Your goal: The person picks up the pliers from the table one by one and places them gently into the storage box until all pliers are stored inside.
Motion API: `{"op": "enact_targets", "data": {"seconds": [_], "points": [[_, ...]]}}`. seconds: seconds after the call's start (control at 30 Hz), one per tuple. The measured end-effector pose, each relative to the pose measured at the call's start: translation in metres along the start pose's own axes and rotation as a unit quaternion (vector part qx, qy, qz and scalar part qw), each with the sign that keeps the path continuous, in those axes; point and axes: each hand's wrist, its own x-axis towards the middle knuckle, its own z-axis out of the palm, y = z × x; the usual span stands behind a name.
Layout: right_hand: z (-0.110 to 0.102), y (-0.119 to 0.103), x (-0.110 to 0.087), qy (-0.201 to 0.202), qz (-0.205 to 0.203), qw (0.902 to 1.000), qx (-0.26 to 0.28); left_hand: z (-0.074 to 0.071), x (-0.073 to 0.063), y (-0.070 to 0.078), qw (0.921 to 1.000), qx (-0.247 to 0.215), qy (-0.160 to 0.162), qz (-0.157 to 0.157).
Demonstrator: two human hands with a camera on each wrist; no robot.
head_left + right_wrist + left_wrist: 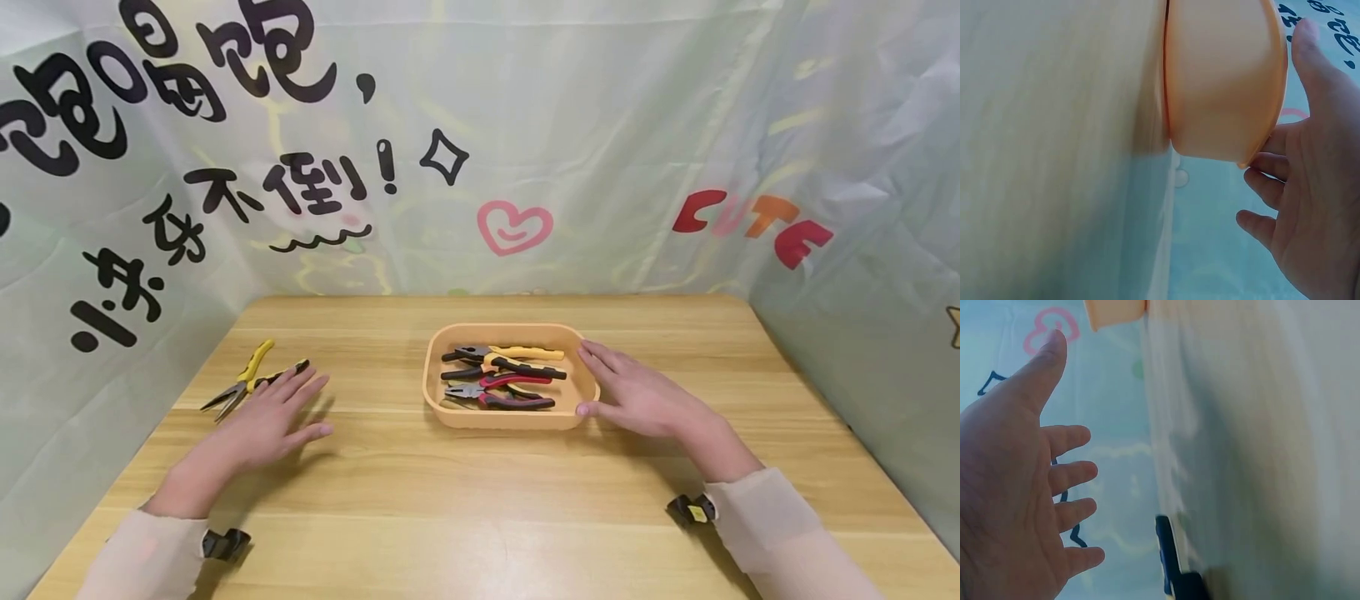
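Over the left part of the table, my left hand is held with its fingers spread and nothing in it. Just beyond it lies a pair of long-nose pliers with yellow and black handles, partly behind the fingers. An orange tray stands near the middle, holding several pliers. Yellow-and-black pliers lie toward its back, and red-and-black combination pliers toward its front. My right hand is at the tray's right end, fingers extended along the rim; the right wrist view shows the palm beside the tray wall.
The wooden table has a printed curtain along its back and both sides. Dark wrist-worn devices sit on the left sleeve and the right sleeve.
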Motion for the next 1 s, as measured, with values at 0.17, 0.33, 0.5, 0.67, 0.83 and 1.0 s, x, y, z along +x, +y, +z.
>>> {"op": "enact_targets", "data": {"seconds": [0.17,0.33,0.5,0.67,0.83,1.0], "points": [[-0.001,0.0,-0.001,0.002,-0.009,0.9998,-0.016,0.002,-0.011,-0.007,0.9998,-0.009,0.006,-0.015],[-0.001,0.0,0.0,0.002,-0.019,0.9993,-0.031,0.005,-0.021,-0.015,0.9997,-0.006,0.01,-0.023],[-0.001,0.0,0.001,0.001,-0.02,0.9993,-0.032,0.004,-0.03,-0.02,0.9995,-0.012,0.014,-0.027],[-0.001,0.0,0.0,-0.004,-0.013,0.9995,-0.028,0.006,-0.036,-0.026,0.999,-0.018,0.011,-0.039],[0.001,0.0,-0.001,-0.005,-0.011,0.9996,-0.024,0.009,-0.044,-0.034,0.9983,-0.029,0.006,-0.049],[0.002,0.001,0.0,-0.001,-0.013,0.9998,-0.013,0.01,-0.051,-0.042,0.9974,-0.037,0.008,-0.06]]}}
